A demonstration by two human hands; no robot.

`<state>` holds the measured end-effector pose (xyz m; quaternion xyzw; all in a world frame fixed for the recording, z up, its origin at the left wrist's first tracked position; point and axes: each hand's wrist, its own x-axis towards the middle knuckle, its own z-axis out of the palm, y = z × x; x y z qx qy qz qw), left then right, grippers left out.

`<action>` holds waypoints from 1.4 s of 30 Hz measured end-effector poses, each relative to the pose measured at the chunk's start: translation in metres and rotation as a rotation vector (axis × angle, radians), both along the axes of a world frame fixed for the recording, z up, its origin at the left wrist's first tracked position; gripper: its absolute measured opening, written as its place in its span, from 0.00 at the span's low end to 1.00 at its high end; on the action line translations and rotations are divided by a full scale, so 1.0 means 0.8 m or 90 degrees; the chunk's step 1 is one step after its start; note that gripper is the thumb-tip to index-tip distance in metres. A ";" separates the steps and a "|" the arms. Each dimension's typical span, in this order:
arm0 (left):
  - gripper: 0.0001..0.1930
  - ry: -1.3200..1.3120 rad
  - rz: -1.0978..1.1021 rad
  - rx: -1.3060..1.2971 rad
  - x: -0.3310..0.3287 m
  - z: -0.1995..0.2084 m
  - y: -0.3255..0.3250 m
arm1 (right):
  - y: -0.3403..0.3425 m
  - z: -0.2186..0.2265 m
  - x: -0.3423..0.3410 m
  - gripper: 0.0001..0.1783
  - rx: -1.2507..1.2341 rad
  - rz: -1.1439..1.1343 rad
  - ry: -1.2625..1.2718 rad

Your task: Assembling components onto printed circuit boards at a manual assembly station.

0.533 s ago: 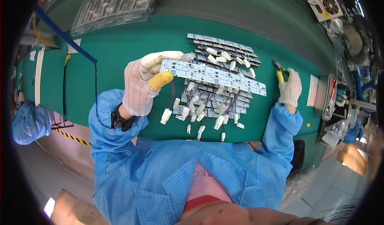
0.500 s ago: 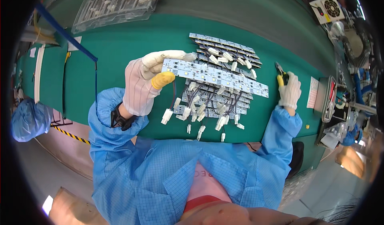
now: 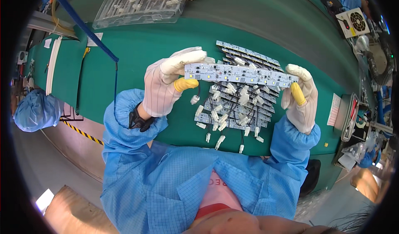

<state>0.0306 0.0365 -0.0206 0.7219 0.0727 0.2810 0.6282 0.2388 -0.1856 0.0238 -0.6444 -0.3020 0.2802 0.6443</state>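
Note:
A long white LED circuit board point(image 3: 241, 75) is held up nearly level, its LEDs facing me. At its left end my left hand point(image 3: 168, 78), in a striped white glove, pinches it between a yellow-tipped thumb and the fingers. The gloved right hand point(image 3: 301, 96) grips the right end in the same way. Behind and below it lies a fanned stack of similar boards point(image 3: 249, 52) on the green mat. Dark wires with white plug connectors point(image 3: 220, 141) spread from the stack toward me. One white connector point(image 3: 195, 99) hangs beneath the held board, near my left thumb.
A clear plastic tray point(image 3: 137, 22) of white connectors stands at the far left. A blue hose point(image 3: 89, 28) hangs down left of my left arm. White strips point(image 3: 53, 65) lie further left. On the right are a printed sheet point(image 3: 333, 109) and a clear box point(image 3: 351, 117).
My right hand has left the pliers on the mat and taken the board's right end. The board has turned more level; the pliers no longer show.

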 end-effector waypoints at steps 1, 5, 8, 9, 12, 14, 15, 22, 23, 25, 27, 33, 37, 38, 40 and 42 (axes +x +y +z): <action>0.28 -0.006 0.002 0.058 -0.002 -0.003 0.003 | -0.004 -0.002 0.000 0.21 0.011 0.011 -0.006; 0.26 -0.039 -0.017 0.116 -0.001 0.001 0.006 | -0.007 0.000 -0.004 0.21 0.002 -0.018 0.004; 0.25 -0.075 0.000 0.043 0.001 0.004 0.000 | -0.009 0.000 -0.004 0.21 0.017 0.000 0.049; 0.25 -0.083 -0.001 0.053 0.001 0.003 0.001 | -0.011 -0.002 -0.002 0.22 0.019 0.004 0.056; 0.26 -0.105 -0.008 0.061 0.002 0.000 0.002 | -0.015 -0.003 -0.001 0.23 0.017 0.013 0.060; 0.27 -0.118 -0.013 0.060 0.003 0.003 -0.001 | -0.016 -0.002 0.000 0.24 0.013 0.021 0.059; 0.29 -0.083 -0.001 0.007 0.002 0.008 -0.004 | -0.015 -0.001 0.000 0.25 0.015 0.020 0.080; 0.31 -0.051 -0.007 0.025 0.005 0.011 0.004 | -0.022 0.000 0.005 0.31 0.038 0.061 0.134; 0.31 -0.059 -0.014 0.050 0.005 0.006 0.007 | -0.023 -0.001 0.005 0.32 0.044 0.059 0.132; 0.30 -0.037 0.005 0.001 0.001 0.012 -0.002 | -0.019 0.001 -0.002 0.31 0.036 0.037 0.127; 0.29 -0.036 0.014 -0.048 0.002 0.011 -0.004 | -0.027 0.008 0.001 0.28 -0.016 0.042 0.136; 0.33 -0.039 0.059 -0.017 0.006 0.007 -0.001 | -0.021 0.011 -0.008 0.25 -0.008 0.025 0.020; 0.36 -0.023 0.078 -0.002 0.005 0.005 0.002 | -0.016 0.024 -0.013 0.29 -0.017 0.048 0.059; 0.36 -0.013 0.081 0.029 0.005 0.003 0.005 | -0.018 0.026 -0.012 0.30 -0.015 0.065 0.084; 0.35 -0.025 0.071 0.030 0.004 -0.003 0.007 | -0.023 0.020 -0.007 0.31 -0.031 0.058 0.040; 0.35 -0.047 0.107 0.051 0.004 -0.006 0.006 | -0.022 0.018 -0.008 0.30 -0.048 0.044 0.016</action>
